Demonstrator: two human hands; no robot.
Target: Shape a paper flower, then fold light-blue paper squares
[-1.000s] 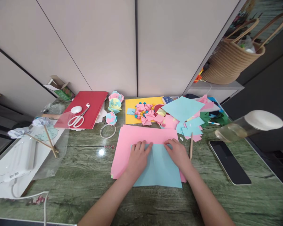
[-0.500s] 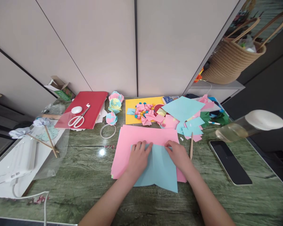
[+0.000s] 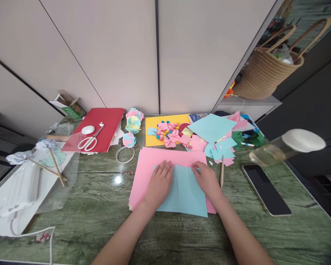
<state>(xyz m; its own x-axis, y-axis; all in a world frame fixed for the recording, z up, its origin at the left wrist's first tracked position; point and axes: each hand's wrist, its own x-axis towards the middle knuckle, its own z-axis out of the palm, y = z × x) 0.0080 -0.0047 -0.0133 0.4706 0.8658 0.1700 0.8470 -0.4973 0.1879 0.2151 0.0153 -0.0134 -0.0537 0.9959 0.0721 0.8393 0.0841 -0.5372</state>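
Note:
A sheet of light blue paper (image 3: 183,191) with a crease down its middle lies over a stack of pink paper (image 3: 146,173). My left hand (image 3: 161,182) rests flat on the left part of the blue sheet, fingers stretched out toward its far edge. At the far right corner, my right hand (image 3: 206,178) pinches the blue sheet between thumb and fingers. Just right of that hand, a wooden stick with a pointed tip (image 3: 222,172) lies on the table.
White scissors (image 3: 89,141) lie on a red folder (image 3: 106,129) at left. Paper flowers (image 3: 133,125), yellow paper (image 3: 151,139) with small beads, and blue paper scraps (image 3: 212,127) line the back. A phone (image 3: 266,189) and a white-lidded bottle (image 3: 276,149) stand right.
The blue sheet has shifted slightly away from me and its near edge lies flatter. My left hand has moved a little, its fingers now closer together. The view has turned slightly.

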